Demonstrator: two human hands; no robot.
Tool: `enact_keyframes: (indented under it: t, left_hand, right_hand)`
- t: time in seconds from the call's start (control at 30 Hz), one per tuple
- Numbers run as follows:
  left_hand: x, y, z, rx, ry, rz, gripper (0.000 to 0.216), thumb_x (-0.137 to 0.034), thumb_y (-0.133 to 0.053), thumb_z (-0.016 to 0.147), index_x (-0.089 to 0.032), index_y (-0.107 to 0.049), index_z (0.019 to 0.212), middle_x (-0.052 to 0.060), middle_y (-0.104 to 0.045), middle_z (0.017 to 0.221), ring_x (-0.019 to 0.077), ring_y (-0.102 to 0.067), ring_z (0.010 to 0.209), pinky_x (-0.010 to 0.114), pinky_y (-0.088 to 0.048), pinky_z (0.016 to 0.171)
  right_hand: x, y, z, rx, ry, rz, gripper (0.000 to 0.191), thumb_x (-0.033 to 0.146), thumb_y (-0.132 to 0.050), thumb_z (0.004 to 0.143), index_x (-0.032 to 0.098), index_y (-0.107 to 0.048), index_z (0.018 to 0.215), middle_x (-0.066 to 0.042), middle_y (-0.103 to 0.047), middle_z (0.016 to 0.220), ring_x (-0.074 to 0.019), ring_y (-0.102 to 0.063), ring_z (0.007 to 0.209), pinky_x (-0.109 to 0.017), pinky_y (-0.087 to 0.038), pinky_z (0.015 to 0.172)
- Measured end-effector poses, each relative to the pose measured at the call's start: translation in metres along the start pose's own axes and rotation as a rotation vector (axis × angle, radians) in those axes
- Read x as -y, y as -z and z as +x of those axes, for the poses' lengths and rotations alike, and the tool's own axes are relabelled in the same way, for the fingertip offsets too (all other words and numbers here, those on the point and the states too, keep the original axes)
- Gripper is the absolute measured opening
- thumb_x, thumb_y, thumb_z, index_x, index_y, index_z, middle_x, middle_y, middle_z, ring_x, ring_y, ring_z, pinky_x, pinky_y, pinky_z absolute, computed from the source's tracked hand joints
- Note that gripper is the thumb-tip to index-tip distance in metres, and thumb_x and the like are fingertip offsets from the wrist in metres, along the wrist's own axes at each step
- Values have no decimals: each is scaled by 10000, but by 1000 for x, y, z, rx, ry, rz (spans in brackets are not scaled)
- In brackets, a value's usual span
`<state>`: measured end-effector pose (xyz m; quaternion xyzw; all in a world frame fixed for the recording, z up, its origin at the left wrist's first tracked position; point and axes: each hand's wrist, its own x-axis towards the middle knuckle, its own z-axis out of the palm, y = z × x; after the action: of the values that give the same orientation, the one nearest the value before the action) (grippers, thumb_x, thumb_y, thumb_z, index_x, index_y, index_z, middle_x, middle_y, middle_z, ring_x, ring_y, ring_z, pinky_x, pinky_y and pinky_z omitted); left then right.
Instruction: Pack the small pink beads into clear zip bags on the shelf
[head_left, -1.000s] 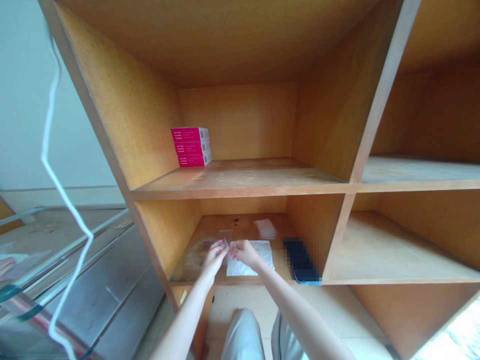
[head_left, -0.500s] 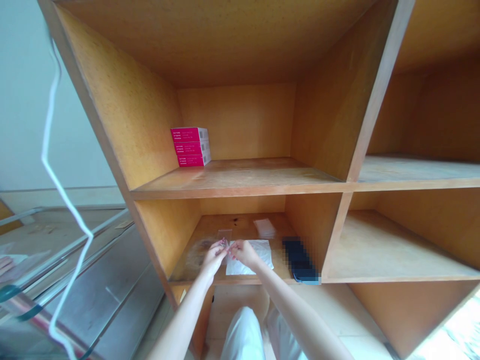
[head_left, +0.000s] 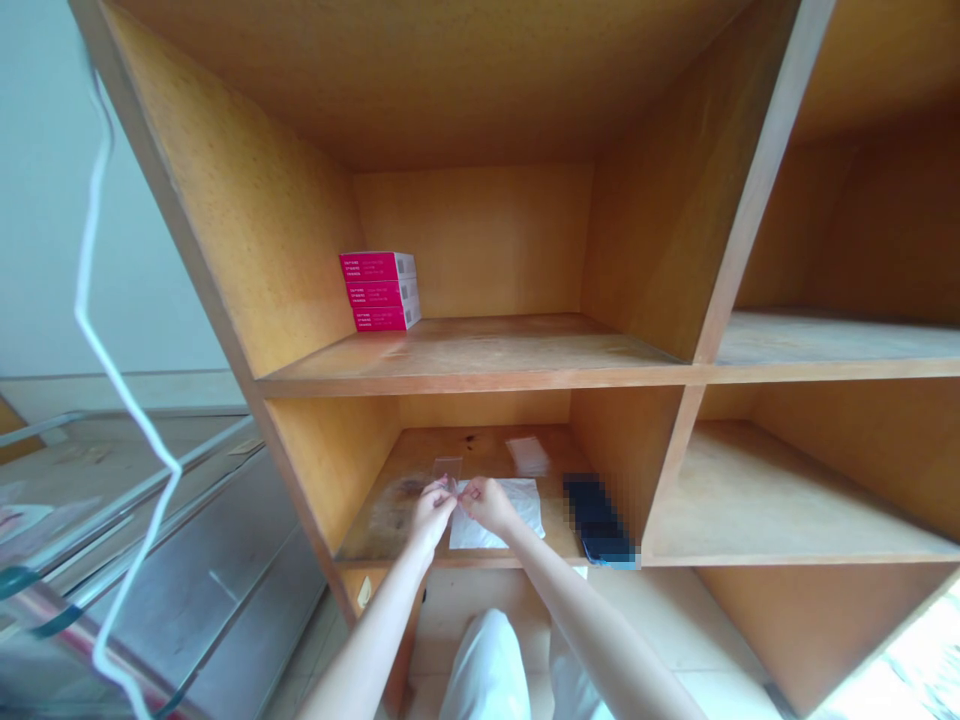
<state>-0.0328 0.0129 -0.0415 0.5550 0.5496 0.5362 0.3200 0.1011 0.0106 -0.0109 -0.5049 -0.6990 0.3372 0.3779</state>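
Both of my hands reach into the lower wooden shelf compartment, their fingertips meeting over its floor. My left hand (head_left: 433,515) and my right hand (head_left: 485,504) pinch a small clear plastic bag (head_left: 448,469) between them, and its thin film is hard to make out. Under my right hand lies a white sheet (head_left: 495,525). A smaller white paper (head_left: 527,456) rests behind it, near the back of the compartment. A dark phone (head_left: 598,522), pixelated and blurred, lies to the right of the sheet at the shelf's front edge.
Three stacked pink boxes (head_left: 379,291) stand on the upper shelf (head_left: 480,345) against its left wall. Wooden compartments (head_left: 825,490) continue to the right. A white cable (head_left: 101,390) hangs at the left, in front of a metal-framed glass surface (head_left: 142,500).
My hands stay together at the same pinch. The whole view has drifted slightly, and my legs below the shelf have shifted a little.
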Motion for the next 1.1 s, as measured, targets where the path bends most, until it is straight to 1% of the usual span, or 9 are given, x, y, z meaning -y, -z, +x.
enact_keyframes:
  t: [0.13, 0.27, 0.47, 0.63, 0.73, 0.87, 0.93, 1.0, 1.1]
  left_hand:
    - [9, -3, 5, -22, -60, 59, 122, -179, -542, 615, -166, -574, 498, 107, -600, 988, 238, -499, 1063, 365, -335, 937]
    - [13, -6, 8, -69, -89, 113, 150, -191, -526, 636, -168, -572, 495, 113, -592, 1008, 235, -515, 1041, 364, -346, 923]
    - [4, -5, 5, -147, -104, 157, 158, -170, -547, 603, -177, -525, 446, 93, -612, 893, 233, -533, 992, 344, -367, 886]
    - [-4, -3, 2, -162, -50, 152, 142, -208, -548, 615, -172, -563, 478, 90, -613, 919, 230, -535, 973, 338, -371, 869]
    - [-3, -4, 1, -145, -35, 131, 149, -229, -543, 623, -172, -579, 490, 75, -618, 848, 226, -544, 929, 332, -382, 843]
    - [2, -7, 2, -136, -29, 95, 146, -239, -549, 620, -172, -584, 495, 64, -617, 801, 223, -548, 903, 322, -392, 822]
    - [4, -7, 2, -132, -39, 88, 142, -236, -560, 615, -172, -584, 491, 69, -621, 819, 230, -542, 936, 325, -383, 840]
    - [4, -7, 3, -119, -37, 74, 152, -255, -579, 617, -172, -592, 491, 75, -625, 828, 238, -537, 955, 334, -374, 855]
    - [0, -5, 2, -94, -6, -33, 172, -325, -614, 621, -168, -631, 551, 82, -639, 869, 235, -537, 962, 331, -373, 855]
  right_hand:
    - [1, -1, 2, -40, -36, -135, 120, 147, -498, 658, 152, -606, 607, -12, -618, 561, -102, -528, 542, -178, -314, 498]
    - [4, 0, 2, -67, -23, -226, 102, 180, -517, 664, 167, -608, 619, -18, -623, 571, -110, -533, 545, -182, -308, 500]
    - [6, 4, 2, -128, -48, -354, 86, 158, -519, 667, 164, -595, 628, -35, -619, 576, -123, -532, 548, -194, -288, 487]
    - [0, 4, 1, -145, -109, -360, 105, 203, -515, 699, 162, -591, 639, -43, -607, 587, -124, -516, 524, -202, -276, 472]
    - [-2, 4, 0, -167, -25, -329, 106, 146, -507, 684, 159, -602, 732, -46, -622, 700, -122, -533, 573, -194, -303, 499]
    - [0, 5, 0, -139, 138, -269, 253, 63, -446, 682, 179, -632, 809, -51, -625, 886, -102, -551, 620, -184, -345, 544]
    - [1, 5, 1, -97, 151, -263, 264, 59, -437, 685, 183, -661, 750, -51, -644, 816, -108, -557, 614, -187, -356, 553]
    - [0, 6, 2, -50, 139, -246, 238, 81, -455, 682, 174, -674, 667, -42, -642, 652, -118, -550, 562, -194, -360, 537]
    - [-6, 8, 6, 20, 113, -82, 247, 153, -459, 710, 153, -673, 587, -22, -586, 468, -109, -512, 450, -193, -361, 476]
